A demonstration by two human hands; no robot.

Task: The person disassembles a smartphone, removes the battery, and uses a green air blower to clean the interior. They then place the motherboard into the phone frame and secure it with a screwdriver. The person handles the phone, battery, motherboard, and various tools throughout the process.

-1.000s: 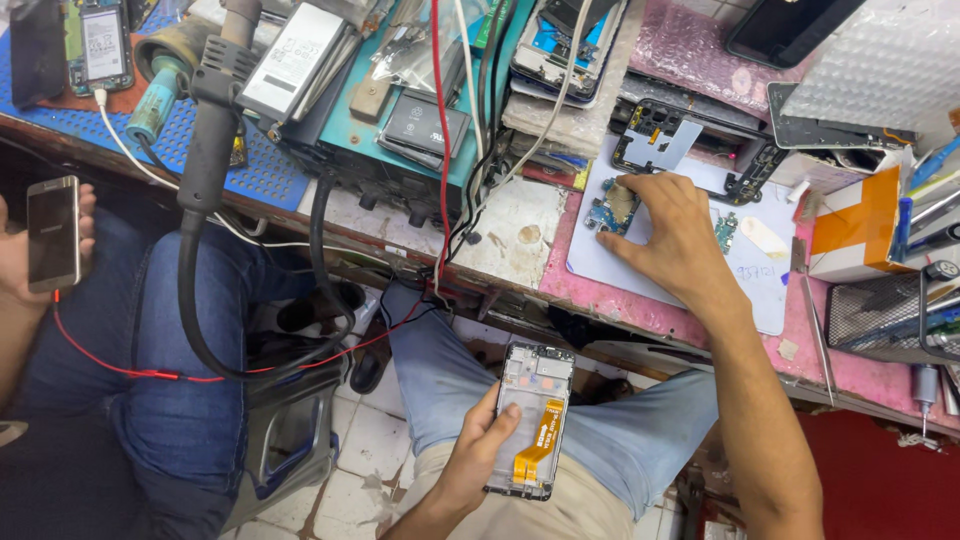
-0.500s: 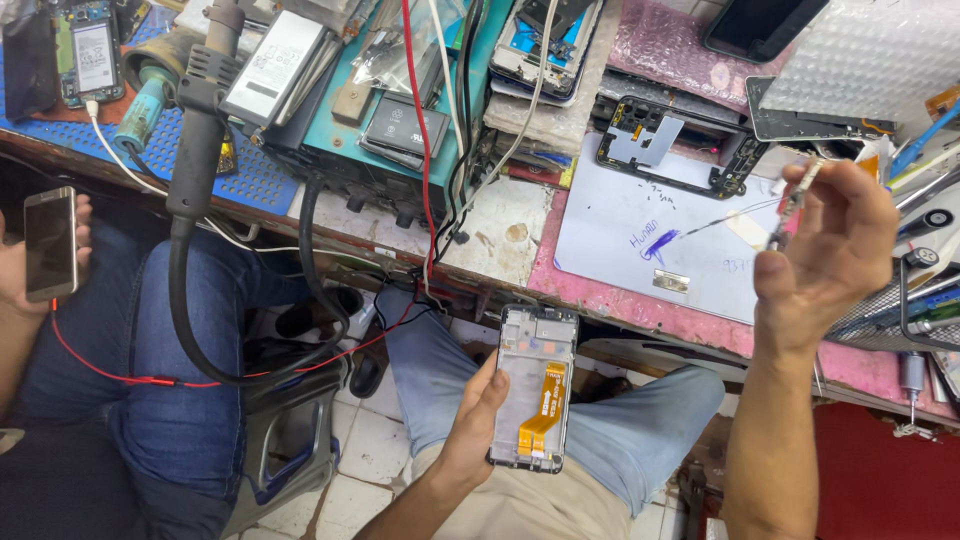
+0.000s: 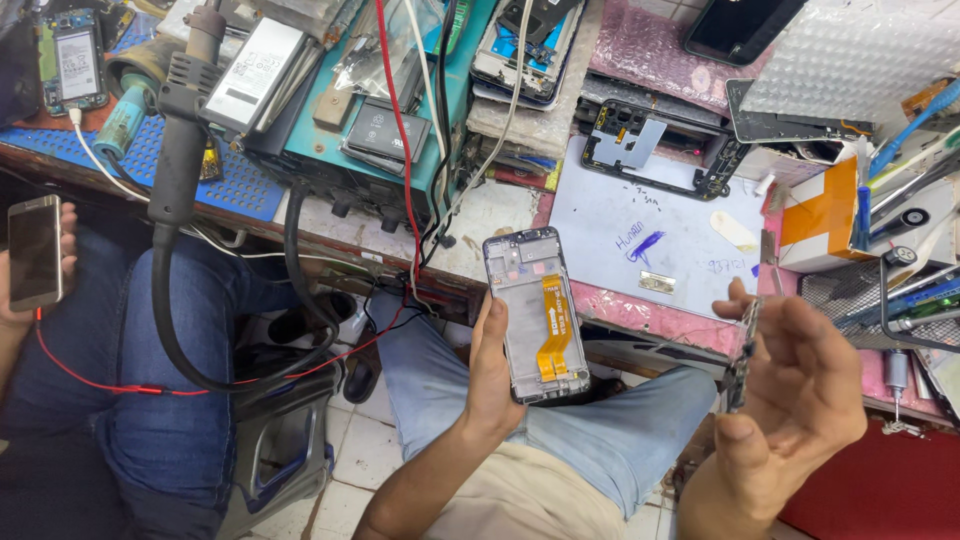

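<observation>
My left hand (image 3: 487, 375) grips an opened phone frame (image 3: 535, 313) by its left edge, back side up, over my lap; an orange flex cable runs down its middle. My right hand (image 3: 795, 405) is raised at the lower right, its fingers holding a thin dark circuit board (image 3: 742, 355) seen edge-on. The two hands are apart, the board to the right of the frame. Beyond them lies a white work mat (image 3: 640, 235) with a small metal part and a pale strip on it.
A cluttered bench holds a black phone housing (image 3: 655, 148), a green power unit (image 3: 370, 90), batteries, cables and a hot-air wand (image 3: 180, 120). Tools and an orange-white box (image 3: 830, 215) stand at the right. Another person at the left holds a phone (image 3: 36, 252).
My right hand picked the circuit board up off the mat and brought it down toward me. My left hand raised the phone frame up to the bench edge.
</observation>
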